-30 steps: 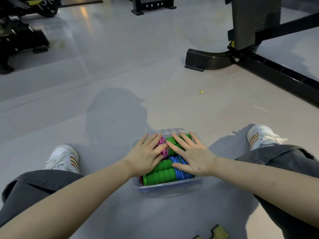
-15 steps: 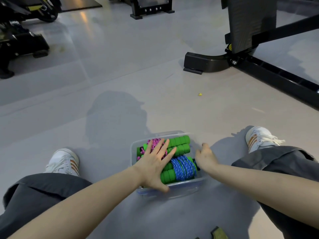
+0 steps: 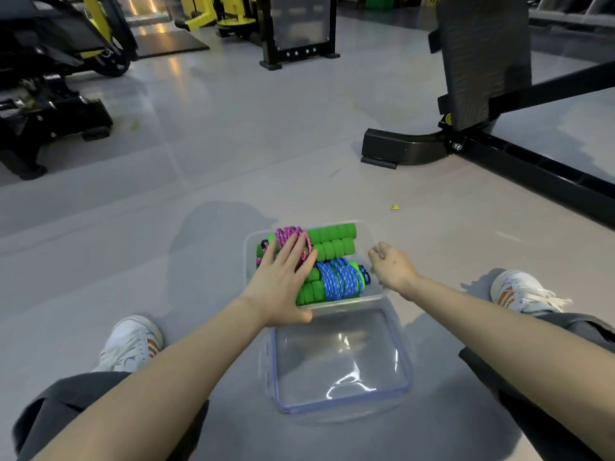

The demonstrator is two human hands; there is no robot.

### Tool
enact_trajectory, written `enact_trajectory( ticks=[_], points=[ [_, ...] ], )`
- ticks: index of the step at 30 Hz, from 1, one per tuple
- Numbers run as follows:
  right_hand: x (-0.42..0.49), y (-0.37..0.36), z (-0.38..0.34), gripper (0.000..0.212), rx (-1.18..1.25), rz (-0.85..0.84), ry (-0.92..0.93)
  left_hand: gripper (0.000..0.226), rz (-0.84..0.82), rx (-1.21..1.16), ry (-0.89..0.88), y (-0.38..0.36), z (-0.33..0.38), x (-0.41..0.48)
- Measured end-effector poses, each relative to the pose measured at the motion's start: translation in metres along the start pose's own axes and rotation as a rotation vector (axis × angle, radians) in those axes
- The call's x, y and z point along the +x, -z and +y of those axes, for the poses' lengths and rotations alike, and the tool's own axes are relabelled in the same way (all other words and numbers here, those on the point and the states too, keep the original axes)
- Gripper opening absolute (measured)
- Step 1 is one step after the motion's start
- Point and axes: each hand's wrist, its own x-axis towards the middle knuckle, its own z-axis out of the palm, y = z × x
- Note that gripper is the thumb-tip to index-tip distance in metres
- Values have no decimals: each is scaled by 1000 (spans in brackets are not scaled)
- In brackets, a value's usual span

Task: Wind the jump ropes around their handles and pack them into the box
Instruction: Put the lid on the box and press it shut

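Note:
A clear plastic box (image 3: 339,357) sits between my legs, tipped so its see-through, blue-edged underside faces me. Inside lie green foam handles (image 3: 332,241), one bundle wound with pink rope (image 3: 291,234) at the far left and one wound with blue rope (image 3: 339,279) nearer me. My left hand (image 3: 279,287) lies flat with straight fingers across the bundles, thumb at the near rim. My right hand (image 3: 391,266) curls its fingers over the box's right rim.
My legs in dark trousers and white shoes (image 3: 129,341) flank the box on the grey floor. A black machine base (image 3: 399,149) with a long rail stands at the right rear. Black and yellow gym machines (image 3: 50,94) stand at the far left.
My right hand left the ropes and took hold of the box's right rim. The box tipped up, showing its underside. My left hand stays flat on the bundles. The view rose.

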Motion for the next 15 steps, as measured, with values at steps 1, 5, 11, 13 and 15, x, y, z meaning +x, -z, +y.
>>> enact_trajectory(
  ticks=[1, 5, 11, 13, 15],
  points=[
    [8, -4, -3, 25, 26, -16, -1, 106, -2, 15, 18, -1, -6, 4],
    [36, -26, -8, 23, -2, -92, -3, 103, -99, 50, 75, -22, -17, 16],
    [47, -44, 8, 35, -49, -142, 10, 100, -198, -27, 68, -51, -26, 32],
    [36, -43, 20, 37, -7, -102, -14, 98, -200, 22, 48, -51, -28, 34],
    [26, -44, 35, 37, -111, -140, -39, 92, -181, 76, 60, -51, -27, 33]
  ],
)
